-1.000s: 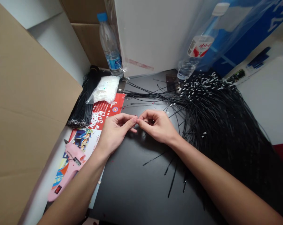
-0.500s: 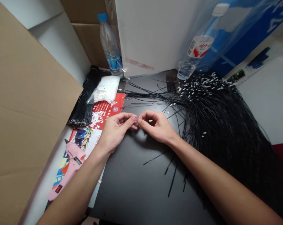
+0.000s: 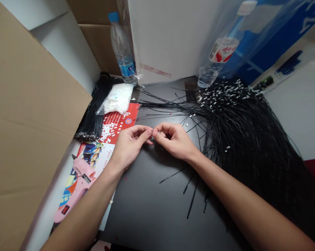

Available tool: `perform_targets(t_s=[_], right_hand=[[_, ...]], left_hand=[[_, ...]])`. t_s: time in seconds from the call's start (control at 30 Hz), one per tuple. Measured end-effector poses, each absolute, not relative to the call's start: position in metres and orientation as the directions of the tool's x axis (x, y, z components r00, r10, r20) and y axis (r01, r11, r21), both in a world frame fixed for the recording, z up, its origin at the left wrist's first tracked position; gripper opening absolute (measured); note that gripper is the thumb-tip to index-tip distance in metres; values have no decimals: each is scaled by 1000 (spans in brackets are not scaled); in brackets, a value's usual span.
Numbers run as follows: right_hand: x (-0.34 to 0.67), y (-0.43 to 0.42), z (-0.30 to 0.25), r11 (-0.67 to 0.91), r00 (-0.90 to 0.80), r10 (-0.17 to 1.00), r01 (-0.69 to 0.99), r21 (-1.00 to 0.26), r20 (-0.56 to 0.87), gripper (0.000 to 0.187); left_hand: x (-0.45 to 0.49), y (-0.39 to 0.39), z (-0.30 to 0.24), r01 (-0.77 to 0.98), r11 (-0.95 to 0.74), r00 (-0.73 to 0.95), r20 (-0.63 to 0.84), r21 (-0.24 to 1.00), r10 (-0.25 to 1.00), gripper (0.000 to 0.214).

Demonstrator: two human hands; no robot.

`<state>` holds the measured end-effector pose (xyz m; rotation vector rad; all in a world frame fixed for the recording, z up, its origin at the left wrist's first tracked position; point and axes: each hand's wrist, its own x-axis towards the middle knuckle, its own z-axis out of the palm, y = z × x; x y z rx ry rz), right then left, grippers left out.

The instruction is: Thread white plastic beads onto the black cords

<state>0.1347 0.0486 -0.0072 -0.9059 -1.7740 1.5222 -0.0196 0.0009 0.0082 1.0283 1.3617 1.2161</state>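
Over the middle of the dark table, my left hand (image 3: pixel 130 142) and my right hand (image 3: pixel 175 140) meet fingertip to fingertip. Each pinches with thumb and index finger, and whatever sits between the tips is too small to make out. To the right of my right hand spreads a big heap of thin black wires (image 3: pixel 241 139), many tipped with small white connectors (image 3: pixel 227 91). Several loose wire ends (image 3: pixel 191 204) stick out on the table below my right wrist. Left of my left hand, small white pieces (image 3: pixel 109 131) are scattered over a red printed sheet (image 3: pixel 133 111).
A pink glue gun (image 3: pixel 81 177) lies left of my left forearm. Behind it are a bundle of black wires (image 3: pixel 93 115) and a clear bag of white pieces (image 3: pixel 118 97). Two plastic bottles, one blue-capped (image 3: pixel 123 48), one white-capped (image 3: pixel 221 50), stand at the back. Cardboard (image 3: pixel 29 104) borders the left.
My fingertips have drawn slightly closer together. A tiny dark bit between them and a white piece seen through my right hand's grip no longer show. The rest looks the same.
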Motion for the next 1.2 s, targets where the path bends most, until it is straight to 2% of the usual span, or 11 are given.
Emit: perform_targets(t_s=[0.13,0.37,0.63,0.93,1.2], right_hand=[[135,49,-9,138,-541,841,155,-978,33,21],[137,49,-9,301,-477,868,279,-912,141,18],[137,49,-8,262,-451,886,296,-919,107,21],[137,49,-10,235,-448,889,273,-933,93,21],[137,50,-11,224,-451,887,242,-944,94,22]], left_hand=[[-19,1,6,-22,146,-134,-148,989,980,36],[-20,1,4,-101,184,-134,-196,978,971,33],[-24,1,4,-145,225,-124,-244,963,962,32],[-24,-1,6,-57,220,-154,-226,974,962,29],[-24,1,6,-81,215,-157,-225,973,962,29]])
